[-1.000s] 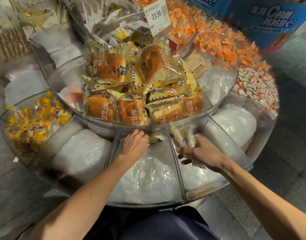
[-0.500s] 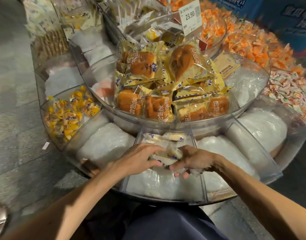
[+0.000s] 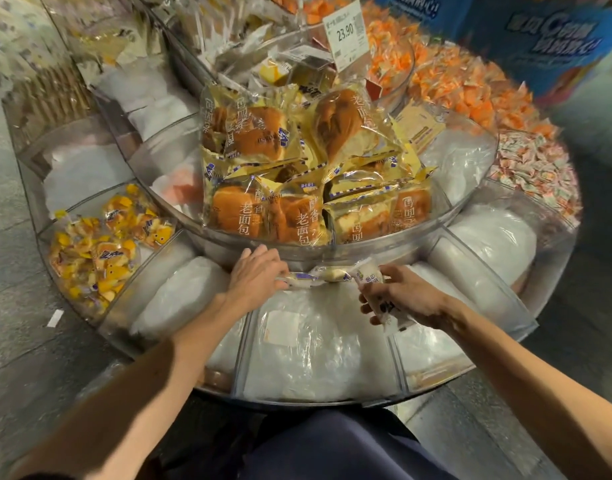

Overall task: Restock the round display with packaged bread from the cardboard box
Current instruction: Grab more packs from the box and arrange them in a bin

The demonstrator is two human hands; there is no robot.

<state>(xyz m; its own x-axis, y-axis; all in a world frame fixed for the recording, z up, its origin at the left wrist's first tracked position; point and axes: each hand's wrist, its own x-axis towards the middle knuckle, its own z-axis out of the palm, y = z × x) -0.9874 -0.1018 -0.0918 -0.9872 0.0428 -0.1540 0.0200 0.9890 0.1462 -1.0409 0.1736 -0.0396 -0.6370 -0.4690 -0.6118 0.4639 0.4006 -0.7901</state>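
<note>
The round clear display (image 3: pixel 484 289) has wedge compartments lined with white plastic-wrapped filler. In the compartment straight ahead, two small pale bread packets (image 3: pixel 327 273) lie along the back wall. My left hand (image 3: pixel 256 277) reaches to that wall, its fairly straight fingers resting on the left packet. My right hand (image 3: pixel 410 297) hovers over the compartment's right side and grips several small bread packets (image 3: pixel 368 276), one sticking out below the palm. Large yellow-wrapped loaves (image 3: pixel 297 216) fill the upper tier just behind. The cardboard box is out of view.
A price sign reading 23.90 (image 3: pixel 346 32) stands above the loaves. Small yellow-wrapped snacks (image 3: pixel 100 251) fill a compartment at left. Orange candies (image 3: pixel 471 88) and mixed sweets (image 3: pixel 536 171) are heaped at right. Grey tiled floor surrounds the stand, and my dark trousers press against its front.
Half a second ago both hands met over the compartment's middle. My left hand has since moved to the back wall with a packet, and my right hand has drawn away to the right.
</note>
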